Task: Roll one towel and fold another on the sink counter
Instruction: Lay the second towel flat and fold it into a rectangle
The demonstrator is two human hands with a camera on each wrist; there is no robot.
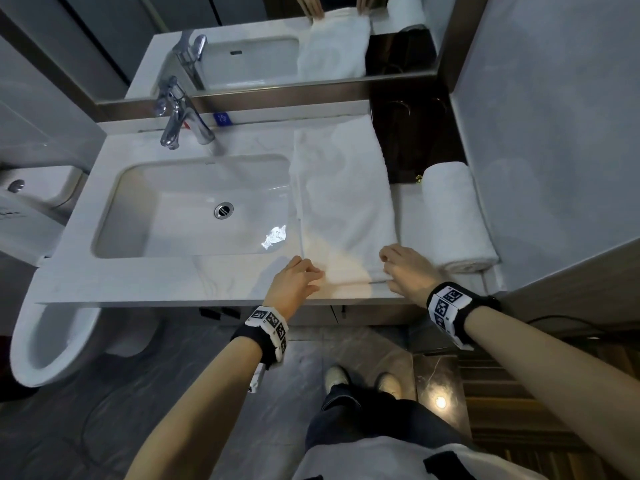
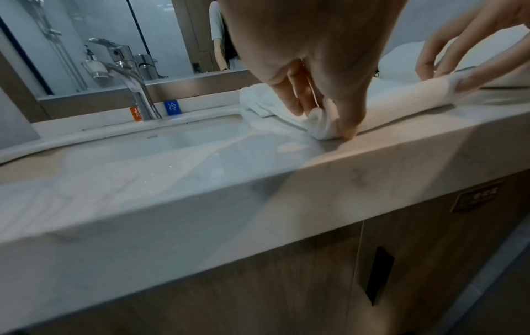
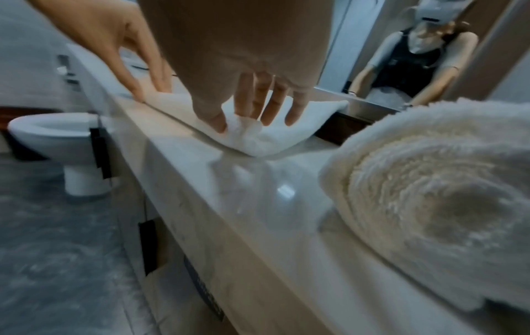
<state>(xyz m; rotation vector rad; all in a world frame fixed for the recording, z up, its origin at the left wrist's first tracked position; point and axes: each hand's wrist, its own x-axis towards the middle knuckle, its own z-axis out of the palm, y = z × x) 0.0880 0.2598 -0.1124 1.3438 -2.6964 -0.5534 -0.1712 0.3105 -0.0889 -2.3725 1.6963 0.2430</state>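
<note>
A long white towel (image 1: 343, 188) lies flat on the sink counter (image 1: 156, 282), right of the basin, running from the back wall to the front edge. My left hand (image 1: 317, 271) pinches its near left corner; in the left wrist view the near edge of the towel (image 2: 401, 102) is curled into a small roll under my left hand (image 2: 321, 127). My right hand (image 1: 386, 268) grips the near right corner, and in the right wrist view my right hand (image 3: 244, 123) has its thumb and fingers on the towel (image 3: 258, 140). A second white towel (image 1: 453, 216), rolled up, lies at the counter's right end.
The basin (image 1: 173, 209) and chrome faucet (image 1: 176, 123) take up the counter's left part. A dark recess (image 1: 415, 140) sits behind the rolled towel (image 3: 430, 192). A mirror (image 1: 259, 46) runs along the back. A toilet (image 1: 52, 341) stands to the left, and a wall closes the right side.
</note>
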